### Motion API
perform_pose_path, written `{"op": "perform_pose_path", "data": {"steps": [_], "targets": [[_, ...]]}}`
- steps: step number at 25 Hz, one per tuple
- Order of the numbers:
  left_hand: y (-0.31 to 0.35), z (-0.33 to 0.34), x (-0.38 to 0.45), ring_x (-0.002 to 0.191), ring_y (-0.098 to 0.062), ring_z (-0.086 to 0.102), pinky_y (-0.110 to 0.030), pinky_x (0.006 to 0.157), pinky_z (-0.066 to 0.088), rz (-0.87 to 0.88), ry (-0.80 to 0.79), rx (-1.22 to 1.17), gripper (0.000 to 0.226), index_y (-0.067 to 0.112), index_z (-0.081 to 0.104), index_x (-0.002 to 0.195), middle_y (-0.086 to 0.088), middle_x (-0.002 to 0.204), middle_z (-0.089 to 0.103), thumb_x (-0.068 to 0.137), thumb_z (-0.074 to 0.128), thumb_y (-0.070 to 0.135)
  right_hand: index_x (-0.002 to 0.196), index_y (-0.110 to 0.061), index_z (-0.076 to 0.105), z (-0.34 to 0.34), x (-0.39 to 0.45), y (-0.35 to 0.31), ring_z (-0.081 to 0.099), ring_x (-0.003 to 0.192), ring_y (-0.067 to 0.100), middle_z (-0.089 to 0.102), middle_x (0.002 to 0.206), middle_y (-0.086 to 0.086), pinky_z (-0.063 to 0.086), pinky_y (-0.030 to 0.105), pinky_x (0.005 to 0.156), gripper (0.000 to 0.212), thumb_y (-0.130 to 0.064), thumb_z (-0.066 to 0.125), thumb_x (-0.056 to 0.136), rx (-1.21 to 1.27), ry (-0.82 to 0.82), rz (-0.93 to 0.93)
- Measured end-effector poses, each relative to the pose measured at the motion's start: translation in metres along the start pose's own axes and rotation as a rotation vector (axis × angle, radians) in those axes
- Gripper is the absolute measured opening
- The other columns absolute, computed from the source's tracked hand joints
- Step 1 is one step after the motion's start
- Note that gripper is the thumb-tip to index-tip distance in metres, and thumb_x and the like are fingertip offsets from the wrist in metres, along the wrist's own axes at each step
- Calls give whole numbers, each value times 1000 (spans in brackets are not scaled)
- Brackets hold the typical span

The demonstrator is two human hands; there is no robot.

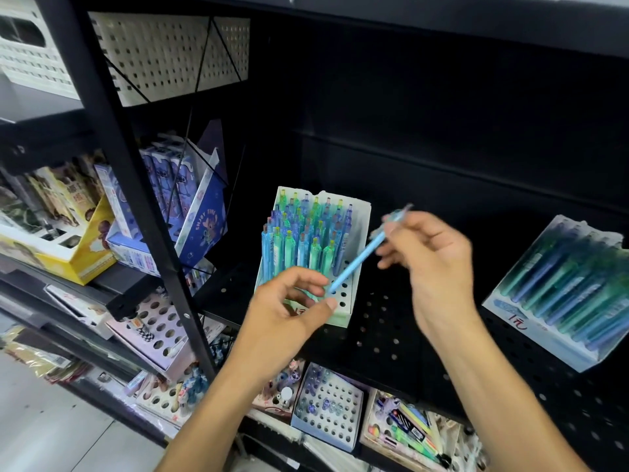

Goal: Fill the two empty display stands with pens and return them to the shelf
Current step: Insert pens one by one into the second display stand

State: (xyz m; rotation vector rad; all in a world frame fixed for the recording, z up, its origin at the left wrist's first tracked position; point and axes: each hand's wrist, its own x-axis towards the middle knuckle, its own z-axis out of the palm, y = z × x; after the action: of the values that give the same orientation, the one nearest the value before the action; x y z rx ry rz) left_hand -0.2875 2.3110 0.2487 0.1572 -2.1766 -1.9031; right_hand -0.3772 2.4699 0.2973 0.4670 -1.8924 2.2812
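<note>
On the perforated shelf (pixel 384 321) one display stand (pixel 354 253) sits left with pens (pixel 303 233) in it, a second stand (pixel 531 328) lies to the right, well apart, and both hands (pixel 429 257) hover between and before them.

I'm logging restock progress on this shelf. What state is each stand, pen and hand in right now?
Middle display stand: on the shelf, mostly filled, front holes empty.
Right display stand: on the shelf, full of pens.
Light blue pen: tilted, tip at a front hole.
Right hand: pinches the pen's upper end.
Left hand: fingers curled beside the pen's tip; grip unclear.
</note>
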Motion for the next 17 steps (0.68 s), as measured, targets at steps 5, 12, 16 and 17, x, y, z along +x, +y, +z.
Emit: {"op": "perform_pose_path", "data": {"steps": [5,12,16,17], "targets": [[-20,-13,5,100,-10,59,-36,88,51,64,469,48,28,30,62,106,10,107,62,86,74,16,96,-12,70,-9,12,22,71,75,17,74,81,4,59,32,71,12,-2,69,88,-254,85,-39],[-57,-12,19,118,6,49,-21,90,44,-40,373,121,61,40,45,136,23,129,53,86,75,24,107,-18,68,-4,12,35,70,81,13,72,86,-5,60,40,81,17,-15,71,90,-439,40,-154],[-62,-13,21,108,11,55,-14,82,42,-47,347,94,58,42,49,133,28,119,59,86,76,22,104,-19,68,-1,14,31,70,80,11,72,86,-6,59,31,81,16,-15,72,90,-465,-14,-158],[-64,-13,22,108,9,56,-17,85,45,-46,347,93,57,43,49,133,26,120,60,86,76,24,103,-20,68,0,13,30,69,80,9,71,86,-8,58,26,80,15,-15,72,89,-475,-32,-170]]}}
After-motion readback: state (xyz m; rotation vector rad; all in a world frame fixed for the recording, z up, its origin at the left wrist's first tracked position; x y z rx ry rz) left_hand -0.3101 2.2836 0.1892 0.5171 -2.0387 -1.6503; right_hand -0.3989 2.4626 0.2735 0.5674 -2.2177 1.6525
